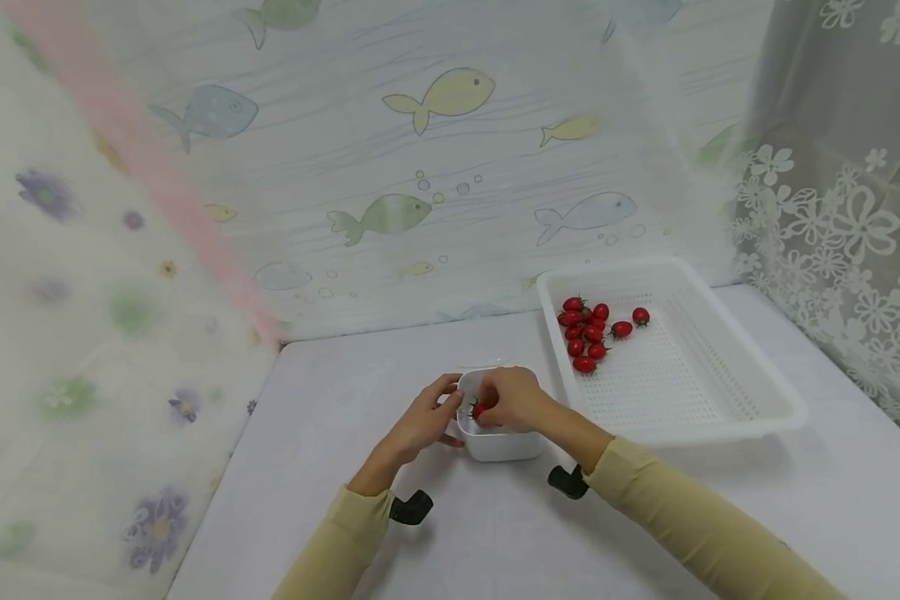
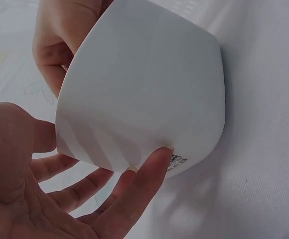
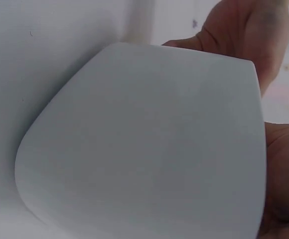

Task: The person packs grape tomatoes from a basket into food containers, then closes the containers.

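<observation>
White basket (image 1: 750, 392) (fish-print backdrop (image 1: 435, 167) behind)

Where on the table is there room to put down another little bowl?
The table is bare left of the white bowl, up to the flowered curtain, and in front, between the two sleeves. The white basket is bare on its right side; the cherry tomatoes sit bunched in its far left corner. It is crowded at the bowl, where the left hand and right hand meet.

Both arms reach forward, left hand (image 1: 418, 423) fingers spread, right hand (image 1: 512, 398) curled.
</observation>
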`<action>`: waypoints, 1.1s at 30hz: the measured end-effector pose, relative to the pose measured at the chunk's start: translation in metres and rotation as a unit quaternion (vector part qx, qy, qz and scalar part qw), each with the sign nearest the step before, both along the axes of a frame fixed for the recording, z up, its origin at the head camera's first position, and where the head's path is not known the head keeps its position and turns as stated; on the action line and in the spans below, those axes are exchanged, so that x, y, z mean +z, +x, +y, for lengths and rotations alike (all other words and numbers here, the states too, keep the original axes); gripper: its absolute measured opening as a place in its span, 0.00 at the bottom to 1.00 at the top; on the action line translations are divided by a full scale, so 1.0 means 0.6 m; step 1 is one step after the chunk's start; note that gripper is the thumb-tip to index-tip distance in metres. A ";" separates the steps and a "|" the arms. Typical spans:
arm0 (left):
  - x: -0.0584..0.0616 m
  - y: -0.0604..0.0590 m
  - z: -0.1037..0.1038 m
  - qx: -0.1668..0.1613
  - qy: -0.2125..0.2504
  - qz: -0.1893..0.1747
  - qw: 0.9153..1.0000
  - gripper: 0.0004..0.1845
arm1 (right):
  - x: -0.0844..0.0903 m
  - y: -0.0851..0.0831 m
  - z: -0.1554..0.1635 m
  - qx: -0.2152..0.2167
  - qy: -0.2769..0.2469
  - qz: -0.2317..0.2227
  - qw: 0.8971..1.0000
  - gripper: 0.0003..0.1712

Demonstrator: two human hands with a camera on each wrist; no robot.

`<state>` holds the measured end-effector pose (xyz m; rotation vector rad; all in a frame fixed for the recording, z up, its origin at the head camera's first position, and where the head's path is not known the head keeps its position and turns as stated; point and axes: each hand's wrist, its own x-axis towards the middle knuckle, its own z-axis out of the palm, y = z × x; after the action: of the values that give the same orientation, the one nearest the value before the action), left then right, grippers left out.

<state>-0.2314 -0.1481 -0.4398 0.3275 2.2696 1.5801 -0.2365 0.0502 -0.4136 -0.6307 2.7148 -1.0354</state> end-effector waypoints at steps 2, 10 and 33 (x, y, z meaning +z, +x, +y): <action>0.000 0.000 0.000 -0.001 0.000 0.001 1.000 0.21 | -0.005 -0.004 -0.005 0.005 0.014 0.007 1.000 0.08; -0.003 0.001 -0.001 -0.008 0.008 0.000 1.000 0.21 | -0.019 -0.007 -0.017 0.024 -0.002 -0.013 1.000 0.07; 0.005 0.003 -0.001 -0.003 0.008 0.001 1.000 0.21 | -0.005 -0.005 -0.024 0.016 0.058 -0.028 0.998 0.09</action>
<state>-0.2294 -0.1490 -0.4365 0.3393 2.2558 1.5962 -0.2393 0.0358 -0.4168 -0.6137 2.6837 -0.8676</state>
